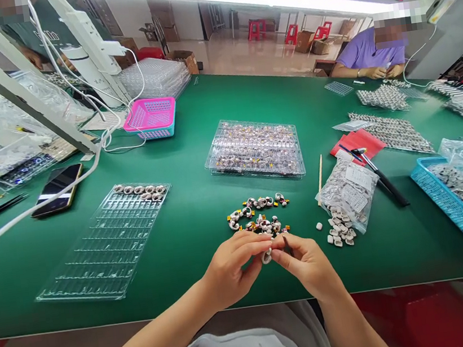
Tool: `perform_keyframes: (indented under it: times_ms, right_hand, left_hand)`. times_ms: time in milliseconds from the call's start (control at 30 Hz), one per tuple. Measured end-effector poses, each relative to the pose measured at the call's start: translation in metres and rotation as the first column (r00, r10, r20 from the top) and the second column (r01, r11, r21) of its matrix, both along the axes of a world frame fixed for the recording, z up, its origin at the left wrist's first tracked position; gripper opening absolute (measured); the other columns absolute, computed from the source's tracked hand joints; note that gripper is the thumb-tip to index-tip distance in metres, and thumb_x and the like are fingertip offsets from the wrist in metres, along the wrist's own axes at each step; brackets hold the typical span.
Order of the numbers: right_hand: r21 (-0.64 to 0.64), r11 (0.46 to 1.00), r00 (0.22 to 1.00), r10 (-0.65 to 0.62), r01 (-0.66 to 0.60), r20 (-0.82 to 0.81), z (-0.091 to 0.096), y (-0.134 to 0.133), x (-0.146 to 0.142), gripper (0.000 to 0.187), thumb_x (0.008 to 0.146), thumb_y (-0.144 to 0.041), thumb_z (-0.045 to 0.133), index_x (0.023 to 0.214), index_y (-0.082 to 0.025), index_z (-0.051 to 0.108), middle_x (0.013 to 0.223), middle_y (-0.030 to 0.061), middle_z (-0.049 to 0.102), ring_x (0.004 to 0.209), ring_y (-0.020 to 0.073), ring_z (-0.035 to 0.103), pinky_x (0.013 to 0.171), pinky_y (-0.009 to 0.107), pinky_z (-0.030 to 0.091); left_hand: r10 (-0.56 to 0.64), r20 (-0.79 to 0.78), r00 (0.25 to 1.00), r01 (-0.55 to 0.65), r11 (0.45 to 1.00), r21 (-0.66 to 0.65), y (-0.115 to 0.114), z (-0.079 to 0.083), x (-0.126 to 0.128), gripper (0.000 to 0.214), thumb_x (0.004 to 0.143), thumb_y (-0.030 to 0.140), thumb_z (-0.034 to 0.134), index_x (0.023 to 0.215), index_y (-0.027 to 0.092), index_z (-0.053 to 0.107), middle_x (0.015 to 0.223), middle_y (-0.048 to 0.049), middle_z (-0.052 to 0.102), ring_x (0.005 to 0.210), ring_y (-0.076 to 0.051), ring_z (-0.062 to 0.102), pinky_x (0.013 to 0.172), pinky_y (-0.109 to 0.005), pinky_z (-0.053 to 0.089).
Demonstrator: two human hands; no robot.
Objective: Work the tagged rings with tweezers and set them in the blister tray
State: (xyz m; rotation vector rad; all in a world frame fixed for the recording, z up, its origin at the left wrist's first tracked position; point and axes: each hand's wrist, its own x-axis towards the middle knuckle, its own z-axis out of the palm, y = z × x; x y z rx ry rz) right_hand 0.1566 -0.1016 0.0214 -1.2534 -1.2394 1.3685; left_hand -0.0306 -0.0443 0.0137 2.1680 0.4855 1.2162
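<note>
My left hand [237, 264] is closed, its fingertips pinching a small white ring-shaped part [267, 257] above the table's front edge. Close against it, my right hand [309, 263] is closed on a slim dark tool [287, 244] that looks like tweezers. The fingers hide most of the tool and where its tip meets the part. Just beyond my hands lies a loose group of similar ring parts [257, 210] with orange tabs. To the right, small pale caps [341, 228] spill from a clear plastic bag [350, 186].
At left lies a clear slotted tray [100, 247] with several rings in its far rows, near a phone [58, 189]. Stacked filled trays [254, 148] stand mid-table. A pink basket [151, 113], a hammer [381, 176] and a blue basket [453, 207] surround them. A co-worker [369, 55] sits far right.
</note>
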Motion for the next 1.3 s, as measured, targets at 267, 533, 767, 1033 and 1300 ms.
perform_keyframes:
  times_ms: [267, 533, 767, 1033, 1300]
  right_hand:
    - [-0.106, 0.989, 0.986, -0.112, 0.099, -0.126, -0.014, -0.002, -0.002, 0.023, 0.081, -0.040, 0.076, 0.089, -0.019, 0.070, 0.086, 0.0038, 0.071, 0.080, 0.0166, 0.063, 0.077, 0.028, 0.051]
    - [0.002, 0.984, 0.975, -0.175, 0.176, 0.135, -0.012, -0.010, -0.006, 0.016, 0.088, -0.034, 0.062, 0.088, -0.019, 0.067, 0.077, 0.0007, 0.064, 0.066, 0.0126, 0.053, 0.060, 0.024, 0.042]
    - [0.266, 0.913, 0.880, -0.381, 0.310, 0.284, -0.010, -0.011, -0.021, 0.009, 0.091, -0.027, 0.055, 0.089, -0.020, 0.062, 0.084, 0.0007, 0.061, 0.068, 0.0123, 0.053, 0.063, 0.023, 0.045]
    - [0.156, 0.872, 0.875, -0.479, 0.464, 0.077, -0.022, -0.009, -0.035, 0.016, 0.091, -0.035, 0.057, 0.089, -0.019, 0.061, 0.082, 0.0025, 0.063, 0.071, 0.0146, 0.059, 0.066, 0.025, 0.050]
    - [0.119, 0.889, 0.887, -0.453, 0.442, 0.087, -0.017, -0.003, -0.040, 0.011, 0.085, -0.030, 0.059, 0.082, -0.020, 0.060, 0.077, 0.0028, 0.065, 0.067, 0.0141, 0.058, 0.062, 0.025, 0.049]
  left_hand:
    - [0.024, -0.052, 0.998, -0.029, 0.995, -0.098, 0.002, -0.008, 0.004, 0.038, 0.085, 0.002, 0.056, 0.117, 0.021, 0.067, 0.097, -0.0079, 0.074, 0.086, -0.015, 0.069, 0.078, -0.026, 0.057]
    - [-0.017, -0.063, 0.998, -0.013, 0.891, -0.455, -0.003, -0.004, 0.008, 0.020, 0.087, 0.011, 0.057, 0.100, 0.016, 0.072, 0.089, -0.0085, 0.074, 0.081, -0.017, 0.069, 0.075, -0.028, 0.055]
    - [0.137, 0.132, 0.982, -0.009, 0.727, -0.687, -0.012, -0.014, 0.023, 0.015, 0.086, 0.020, 0.065, 0.098, 0.017, 0.073, 0.096, -0.0085, 0.073, 0.090, -0.019, 0.070, 0.081, -0.027, 0.056]
    - [0.214, 0.181, 0.960, 0.053, 0.496, -0.867, -0.016, -0.015, 0.032, 0.028, 0.081, 0.038, 0.073, 0.099, 0.017, 0.073, 0.098, -0.0099, 0.078, 0.093, -0.024, 0.073, 0.087, -0.033, 0.058]
    - [0.115, 0.097, 0.989, 0.034, 0.461, -0.887, -0.005, -0.026, 0.016, 0.029, 0.083, 0.038, 0.072, 0.105, 0.020, 0.071, 0.097, -0.0052, 0.076, 0.086, -0.020, 0.071, 0.081, -0.029, 0.058]
